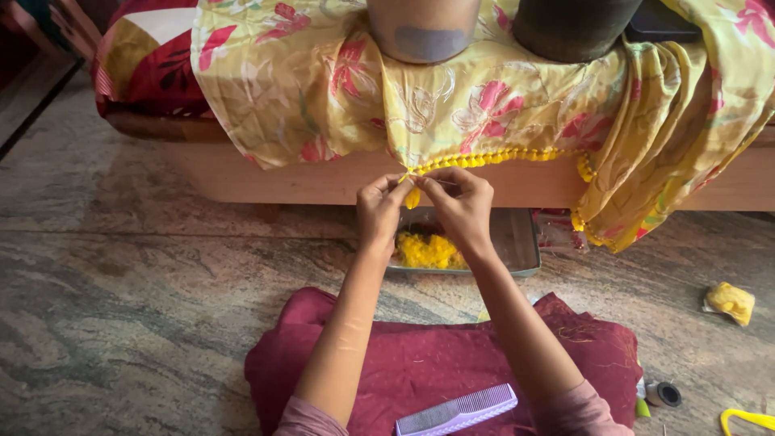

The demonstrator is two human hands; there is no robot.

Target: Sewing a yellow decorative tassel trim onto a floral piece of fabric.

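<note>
At the centre of the frame, the left hand (379, 211) and right hand (463, 203) meet at the yellow tassel fringe (492, 157) edging the floral cloth (323, 81). Each grip pinches a small yellow tassel (412, 196) hanging between the fingertips, above a tray (521, 242) of yellow thread.

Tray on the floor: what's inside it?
The tray holds a heap of yellow tassels. Both hands, left and right, cover its far left part.
</note>
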